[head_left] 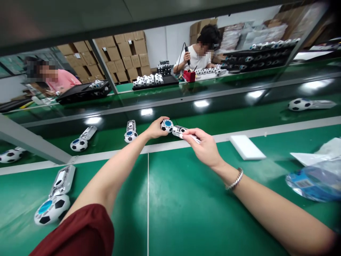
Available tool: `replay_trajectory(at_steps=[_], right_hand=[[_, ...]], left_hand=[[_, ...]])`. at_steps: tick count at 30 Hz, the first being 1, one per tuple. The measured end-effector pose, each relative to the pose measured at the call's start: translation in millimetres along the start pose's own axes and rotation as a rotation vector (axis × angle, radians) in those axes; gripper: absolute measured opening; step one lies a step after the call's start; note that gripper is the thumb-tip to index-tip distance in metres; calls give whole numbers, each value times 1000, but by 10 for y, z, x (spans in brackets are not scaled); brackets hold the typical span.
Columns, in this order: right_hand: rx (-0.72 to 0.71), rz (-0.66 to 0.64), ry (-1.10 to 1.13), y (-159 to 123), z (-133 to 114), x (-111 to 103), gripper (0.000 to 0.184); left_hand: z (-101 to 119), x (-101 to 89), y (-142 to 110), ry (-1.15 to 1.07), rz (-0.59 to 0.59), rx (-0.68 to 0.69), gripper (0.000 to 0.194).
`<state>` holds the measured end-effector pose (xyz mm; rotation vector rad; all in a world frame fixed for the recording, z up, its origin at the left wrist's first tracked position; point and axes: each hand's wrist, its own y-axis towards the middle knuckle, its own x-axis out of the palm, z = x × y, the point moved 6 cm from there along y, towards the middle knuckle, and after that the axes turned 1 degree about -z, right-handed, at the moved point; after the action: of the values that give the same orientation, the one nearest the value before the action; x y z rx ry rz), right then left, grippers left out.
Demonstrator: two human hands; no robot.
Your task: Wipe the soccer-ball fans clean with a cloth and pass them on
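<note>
Over the edge of the conveyor belt, a soccer-ball-shaped device (167,125) is held out between both hands. It has a white and black ball end with a round blue centre, and a long silver and white arm. My left hand (156,128) is closed around the ball end. My right hand (204,145) pinches the long arm, its fingers hiding part of it. A second such device (52,209) lies unfolded on the green table by my left forearm. To the right of my right hand lies a white foam block (247,147).
Several more ball devices (130,132) rest on the dark green belt (221,119). A metal post (34,137) rises at the left. Plastic packaging (317,179) is at the right. Across the belt, two people work beside black trays (170,80).
</note>
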<state>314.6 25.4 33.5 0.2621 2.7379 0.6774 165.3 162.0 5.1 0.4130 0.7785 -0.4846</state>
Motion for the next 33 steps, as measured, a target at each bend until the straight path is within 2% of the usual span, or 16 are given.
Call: replay_trajectory(at_steps=[2, 4, 7, 9, 10, 12, 14, 16, 18, 20, 23, 27, 33], right_hand=[[51, -6, 51, 17, 99, 14, 15], [128, 7, 119, 30, 214, 17, 18], [301, 1, 280, 24, 386, 64, 24], [422, -55, 432, -3, 450, 161, 29], [473, -93, 504, -21, 457, 223, 32], [536, -153, 605, -54, 427, 341, 35], [550, -191, 630, -69, 363, 444, 37], [505, -211, 588, -58, 286, 523, 36], [418, -229, 494, -32, 209, 593, 33], [319, -252, 387, -8, 142, 660, 30], [204, -316, 311, -15, 74, 771, 23], [56, -343, 232, -87, -5, 847, 14], [-223, -433, 9, -275, -134, 1018, 12]], left_hand=[[-55, -3, 121, 111, 49, -36, 65], [-102, -37, 52, 168, 133, -70, 67], [-228, -255, -316, 326, 388, -184, 75], [-414, -429, -601, 389, 519, -362, 78], [-534, -485, -715, 360, 532, -462, 77], [-744, -521, -865, 222, 484, -598, 69], [-809, -516, -956, 109, 446, -622, 60], [-704, -490, -1056, 79, 435, -560, 58], [-496, -399, -1201, 29, 400, -466, 59], [-271, -252, -1379, -50, 348, -394, 61], [-56, -22, -1620, -164, 296, -372, 60], [-19, 132, -1745, -214, 311, -334, 60], [-58, 165, -1729, -166, 294, -274, 58]])
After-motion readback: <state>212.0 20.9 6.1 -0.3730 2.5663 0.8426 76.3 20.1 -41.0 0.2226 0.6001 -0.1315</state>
